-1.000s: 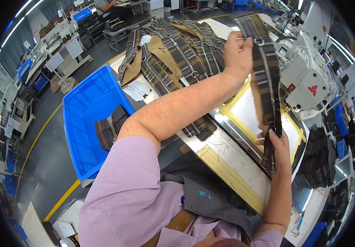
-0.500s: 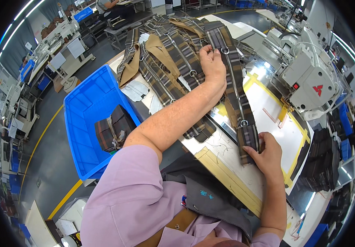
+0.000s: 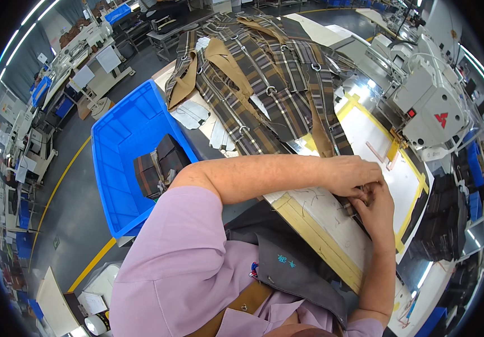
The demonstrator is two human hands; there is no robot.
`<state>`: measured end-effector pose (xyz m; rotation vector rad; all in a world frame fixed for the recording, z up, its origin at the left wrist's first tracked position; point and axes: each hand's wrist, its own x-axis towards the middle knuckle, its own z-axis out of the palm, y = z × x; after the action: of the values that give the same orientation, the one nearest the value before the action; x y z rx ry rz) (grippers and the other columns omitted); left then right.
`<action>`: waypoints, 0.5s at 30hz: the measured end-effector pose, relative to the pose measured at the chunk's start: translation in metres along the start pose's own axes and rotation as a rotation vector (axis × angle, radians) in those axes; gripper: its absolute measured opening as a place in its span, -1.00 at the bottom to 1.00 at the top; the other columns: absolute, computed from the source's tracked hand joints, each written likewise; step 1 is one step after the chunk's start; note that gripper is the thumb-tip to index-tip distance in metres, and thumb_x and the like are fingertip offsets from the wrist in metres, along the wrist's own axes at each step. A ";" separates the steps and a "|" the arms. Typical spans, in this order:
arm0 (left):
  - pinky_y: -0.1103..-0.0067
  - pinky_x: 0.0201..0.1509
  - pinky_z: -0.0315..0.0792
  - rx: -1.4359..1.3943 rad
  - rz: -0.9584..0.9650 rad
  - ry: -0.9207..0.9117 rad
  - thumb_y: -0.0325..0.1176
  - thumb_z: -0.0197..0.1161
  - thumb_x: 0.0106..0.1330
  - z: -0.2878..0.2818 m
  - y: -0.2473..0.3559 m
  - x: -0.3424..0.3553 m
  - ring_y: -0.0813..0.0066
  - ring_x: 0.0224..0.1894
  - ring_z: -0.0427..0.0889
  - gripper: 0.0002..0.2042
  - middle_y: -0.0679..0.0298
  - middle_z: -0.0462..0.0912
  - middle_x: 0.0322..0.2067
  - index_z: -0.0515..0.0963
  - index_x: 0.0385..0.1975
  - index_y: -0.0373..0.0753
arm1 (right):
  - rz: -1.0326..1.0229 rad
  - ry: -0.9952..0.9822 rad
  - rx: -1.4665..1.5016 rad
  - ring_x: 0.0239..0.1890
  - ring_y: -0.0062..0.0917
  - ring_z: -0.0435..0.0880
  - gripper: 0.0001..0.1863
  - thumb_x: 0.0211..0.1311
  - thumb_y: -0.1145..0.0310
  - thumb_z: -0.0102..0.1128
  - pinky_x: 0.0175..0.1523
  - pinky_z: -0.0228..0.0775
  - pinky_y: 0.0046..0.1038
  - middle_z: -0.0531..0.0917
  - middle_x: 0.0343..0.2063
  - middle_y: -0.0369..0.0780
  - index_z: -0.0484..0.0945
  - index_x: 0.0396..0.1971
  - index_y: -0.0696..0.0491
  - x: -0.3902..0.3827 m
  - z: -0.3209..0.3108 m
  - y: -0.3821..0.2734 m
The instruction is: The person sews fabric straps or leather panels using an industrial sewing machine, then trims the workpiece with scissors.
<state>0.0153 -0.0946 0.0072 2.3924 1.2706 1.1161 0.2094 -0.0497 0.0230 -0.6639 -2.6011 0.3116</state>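
Plaid fabric pieces (image 3: 270, 73) in brown and dark grey, with zippers, metal rings and tan lining, lie heaped across the sewing table (image 3: 332, 241). My left hand (image 3: 350, 177) and my right hand (image 3: 374, 209) meet at the near end of a long plaid strip (image 3: 323, 92), their fingers closed around it; exactly what they pinch there is hidden by the fingers. Just beyond them is a white plate edged with yellow tape (image 3: 405, 199), under a white sewing machine (image 3: 424, 101).
A blue plastic bin (image 3: 112, 180) at the left holds folded dark fabric (image 3: 169, 151). Stacks of dark fabric (image 3: 438, 224) sit at the right. Behind are other workstations (image 3: 93, 53) and a grey floor (image 3: 62, 213) with yellow lines.
My left hand has come down from the strip's far end to join my right hand at its near end. The strip, earlier raised, now lies on the heap.
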 end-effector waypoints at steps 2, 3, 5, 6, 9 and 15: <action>0.25 0.11 0.42 -0.094 -0.128 -0.066 -0.16 0.44 0.17 0.005 -0.001 0.001 0.08 -0.03 0.63 -0.60 0.11 0.63 -0.04 0.54 -0.05 -0.16 | 0.198 -0.118 0.176 -0.32 -0.20 0.54 -0.62 -0.04 0.30 0.53 -0.22 0.39 -0.30 0.54 -0.32 -0.12 0.51 -0.34 0.17 -0.002 -0.005 0.004; 0.25 0.03 0.44 -0.004 -0.113 -0.105 -0.13 0.43 0.18 0.004 -0.004 0.003 0.08 -0.11 0.65 -0.59 0.13 0.66 -0.12 0.53 -0.06 -0.17 | 0.156 -0.069 0.193 -0.46 -0.37 0.53 -0.70 0.00 0.40 0.49 -0.34 0.33 -0.35 0.55 -0.46 -0.16 0.49 -0.41 0.17 -0.003 -0.007 0.007; 0.27 -0.13 0.48 0.069 -0.136 -0.135 -0.05 0.42 0.17 0.002 -0.009 0.006 0.07 -0.29 0.68 -0.62 0.19 0.70 -0.40 0.58 -0.17 -0.18 | 0.230 -0.114 0.280 -0.52 -0.50 0.49 -0.73 0.04 0.44 0.46 -0.40 0.30 -0.41 0.53 -0.54 -0.21 0.49 -0.41 0.16 -0.004 -0.013 0.017; 0.27 -0.13 0.48 0.071 -0.136 -0.134 -0.05 0.42 0.17 0.001 -0.011 0.009 0.07 -0.29 0.68 -0.62 0.19 0.70 -0.40 0.58 -0.17 -0.18 | 0.304 -0.143 0.372 -0.58 -0.63 0.45 -0.76 0.08 0.47 0.44 -0.46 0.26 -0.48 0.52 -0.61 -0.26 0.49 -0.42 0.15 -0.004 -0.015 0.023; 0.25 -0.21 0.52 0.219 -0.135 -0.137 0.09 0.43 0.11 -0.013 -0.021 0.015 0.00 -0.33 0.68 -0.63 0.13 0.68 -0.54 0.66 -0.47 -0.13 | 0.400 -0.064 0.541 -0.62 -0.81 0.36 -0.83 0.20 0.50 0.37 -0.51 0.16 -0.63 0.48 -0.67 -0.41 0.49 -0.42 0.10 -0.001 -0.012 0.040; 0.29 -0.20 0.56 0.386 -0.342 -0.239 0.38 0.36 -0.01 -0.060 -0.030 0.036 0.03 -0.33 0.71 -0.38 0.12 0.70 -0.53 0.74 -0.39 -0.17 | 0.412 0.129 0.855 -0.43 -0.85 0.35 -0.82 0.32 0.46 0.33 -0.34 0.14 -0.72 0.41 -0.48 -0.47 0.45 -0.37 0.03 0.008 -0.005 0.073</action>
<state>-0.0331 -0.0577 0.0529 2.3326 1.8464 0.5085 0.2350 0.0176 0.0073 -0.8288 -1.9012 1.3473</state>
